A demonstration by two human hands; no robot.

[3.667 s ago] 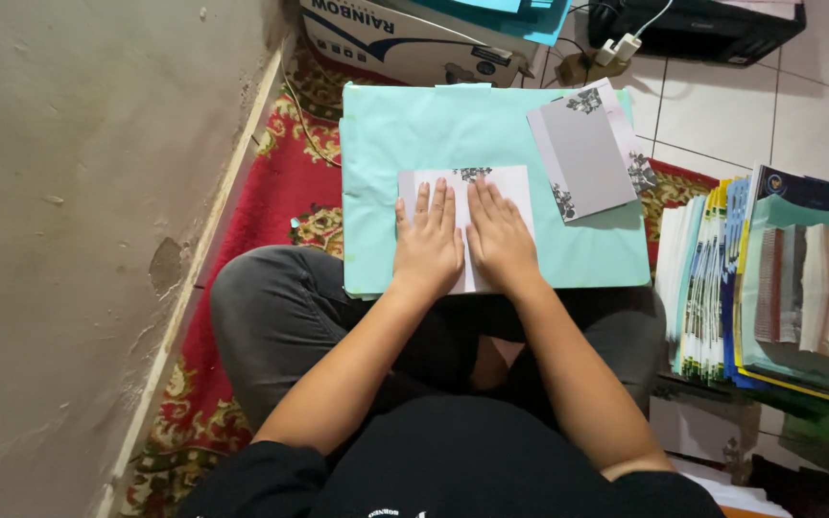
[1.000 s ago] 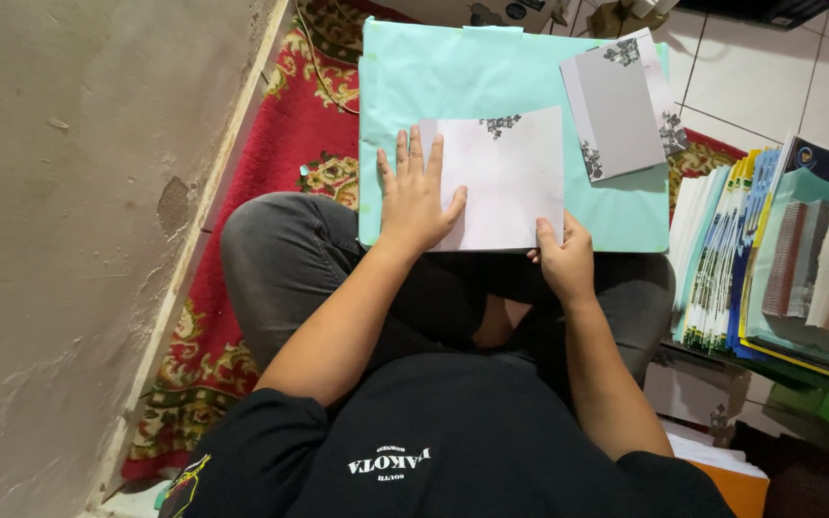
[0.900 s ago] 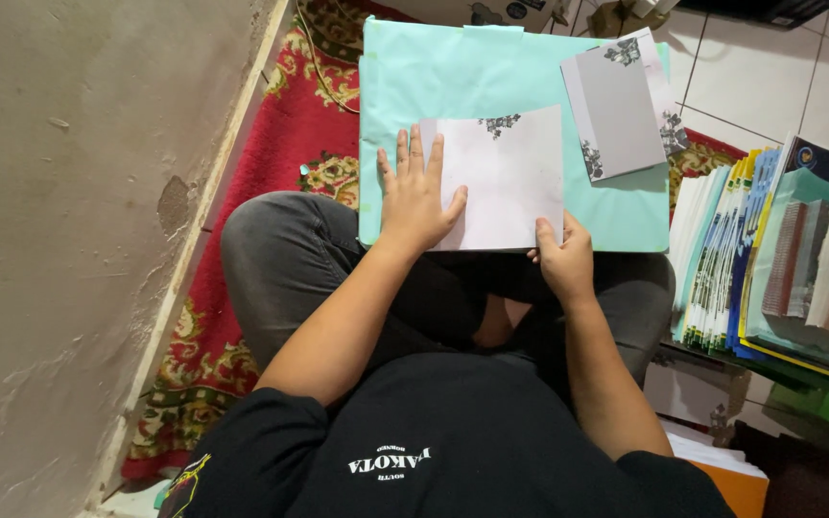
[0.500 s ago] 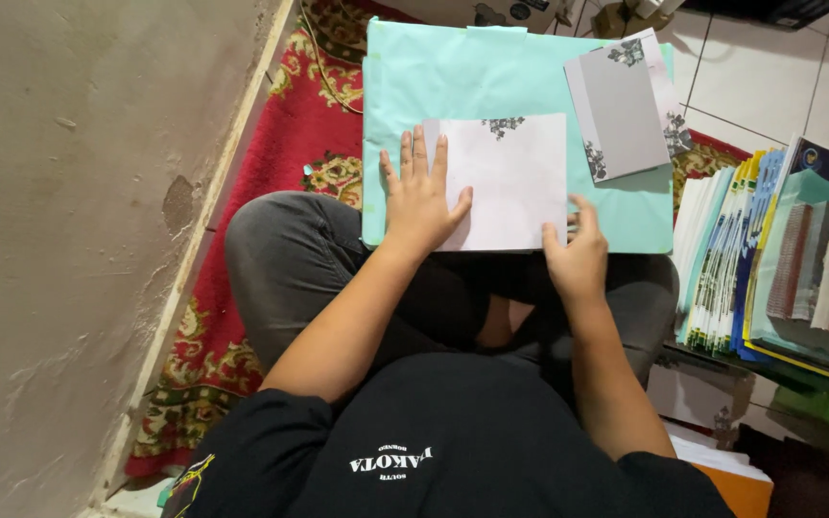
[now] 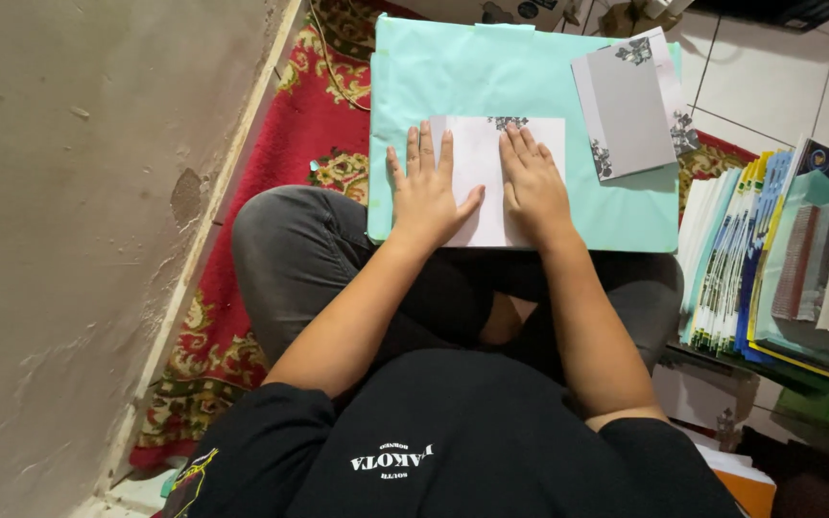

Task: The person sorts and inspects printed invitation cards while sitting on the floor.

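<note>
Looks like mid-fold: left hand [image 5: 426, 187] and right hand [image 5: 532, 182], both flat and gripping nothing, press the white paper sheet [image 5: 485, 182]; next needs firm creasing.

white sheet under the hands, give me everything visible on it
The white paper sheet looks like thin card or paper, rectangular, with a dark floral ornament at its top edge. It lies flat on the light teal board across the person's lap. The left hand and right hand both press palm-down on it, fingers spread, covering much of it. Whether it is folded cannot be told.
</note>
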